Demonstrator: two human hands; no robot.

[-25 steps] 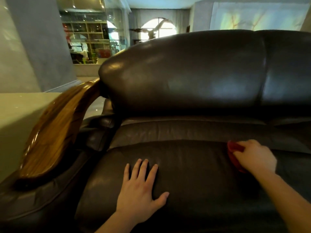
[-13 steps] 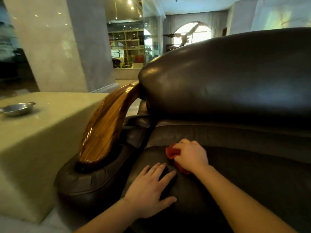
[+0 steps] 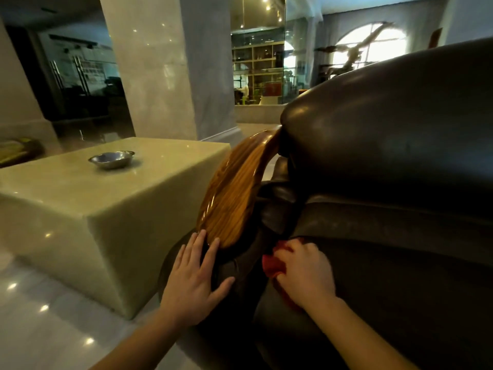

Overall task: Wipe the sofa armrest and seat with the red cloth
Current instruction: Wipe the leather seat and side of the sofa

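Observation:
A dark leather sofa fills the right side, with its seat cushion point(image 3: 400, 284) low and its backrest point(image 3: 386, 145) above. Its armrest has a glossy wooden top point(image 3: 234, 193) over a dark leather base point(image 3: 240, 265). My right hand point(image 3: 304, 273) presses the red cloth point(image 3: 272, 265) against the left edge of the seat, next to the armrest base; most of the cloth is hidden under the hand. My left hand point(image 3: 194, 279) lies flat with fingers spread on the front of the armrest, fingertips touching the wooden top's lower end.
A pale stone block table point(image 3: 112, 209) stands just left of the armrest, with a metal bowl point(image 3: 112, 158) on top. A marble pillar point(image 3: 165, 65) rises behind it. Glossy floor point(image 3: 48, 329) spreads at the lower left.
My right hand has slid the red cloth left across the seat to the armrest side. My left hand has left the seat and now rests on the armrest front. The view swung left.

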